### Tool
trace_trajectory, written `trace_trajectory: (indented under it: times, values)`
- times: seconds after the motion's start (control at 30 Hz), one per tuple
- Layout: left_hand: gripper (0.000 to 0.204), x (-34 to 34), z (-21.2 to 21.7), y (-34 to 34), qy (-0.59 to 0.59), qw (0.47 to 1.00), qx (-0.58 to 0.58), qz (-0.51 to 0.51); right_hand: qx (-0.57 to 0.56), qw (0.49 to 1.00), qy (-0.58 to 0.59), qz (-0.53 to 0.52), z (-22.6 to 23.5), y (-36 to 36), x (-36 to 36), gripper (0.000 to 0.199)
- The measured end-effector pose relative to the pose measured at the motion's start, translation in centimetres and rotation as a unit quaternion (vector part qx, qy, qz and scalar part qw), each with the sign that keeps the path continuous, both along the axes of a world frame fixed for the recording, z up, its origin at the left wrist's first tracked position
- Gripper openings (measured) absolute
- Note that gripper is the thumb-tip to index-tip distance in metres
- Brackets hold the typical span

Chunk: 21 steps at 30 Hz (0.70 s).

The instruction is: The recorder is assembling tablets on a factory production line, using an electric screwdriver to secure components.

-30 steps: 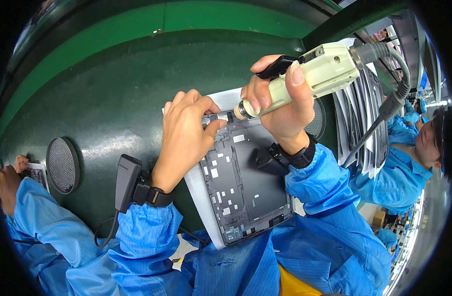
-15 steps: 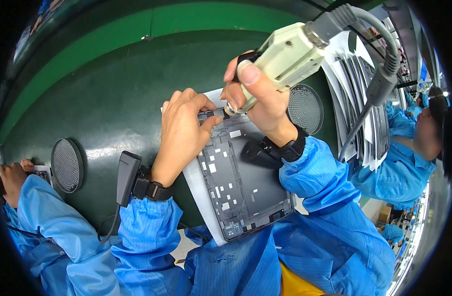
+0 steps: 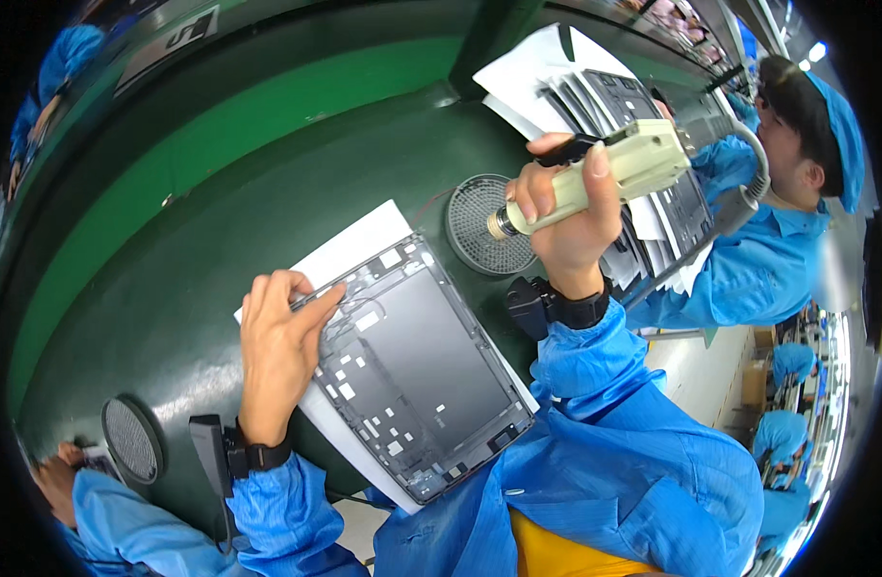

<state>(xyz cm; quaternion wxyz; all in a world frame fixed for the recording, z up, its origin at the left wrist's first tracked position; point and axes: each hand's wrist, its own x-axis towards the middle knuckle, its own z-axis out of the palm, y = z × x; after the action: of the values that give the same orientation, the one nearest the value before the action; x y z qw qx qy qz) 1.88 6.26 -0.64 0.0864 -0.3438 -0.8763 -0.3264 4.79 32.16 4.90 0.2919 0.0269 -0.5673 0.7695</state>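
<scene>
Left hand [image 3: 279,351] pressed flat, fingers together, on open tablet chassis [image 3: 412,370]; right hand [image 3: 566,226] clenched round cream electric screwdriver [image 3: 595,178], raised up-right of it, tip pointing left

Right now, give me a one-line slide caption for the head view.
Left hand steadies an open grey tablet chassis on the green bench while right hand lifts a cream electric screwdriver.

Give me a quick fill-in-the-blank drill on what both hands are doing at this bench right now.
1. The right hand holds a cream-coloured electric ____ lifted clear of the bench.
2. The left hand rests its fingers on the open grey tablet chassis, which lies on a ____ sheet of paper.
3. The round mesh disc beside the chassis sits on the dark ____ bench surface.

Missing words: screwdriver; white; green
</scene>
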Motion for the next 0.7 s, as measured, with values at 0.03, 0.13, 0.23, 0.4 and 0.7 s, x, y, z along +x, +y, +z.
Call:
trace_trajectory:
  times: [0.03,0.13,0.23,0.4,0.7]
  values:
    - [0.024,-0.1,-0.1,0.0,-0.012,1.000,0.002,-0.009,-0.004,1.000,0.010,-0.003,-0.2,0.4,0.0,0.037]
    - [0.026,0.0,0.0,0.2,-0.032,0.999,-0.004,-0.010,0.034,0.999,-0.024,-0.009,-1.6,1.5,-0.2,0.047]
    - [0.028,0.0,0.2,0.0,-0.046,0.999,-0.021,-0.013,0.041,0.998,-0.048,-0.019,-1.7,1.2,-0.5,0.046]
    - [0.032,-0.1,0.1,0.4,-0.051,0.998,-0.018,-0.020,0.060,0.997,-0.049,-0.014,-1.9,1.4,-0.3,0.046]
    - [0.035,-0.2,0.0,0.2,-0.058,0.998,-0.023,-0.021,0.064,0.995,-0.078,-0.025,-2.2,1.1,-0.4,0.045]
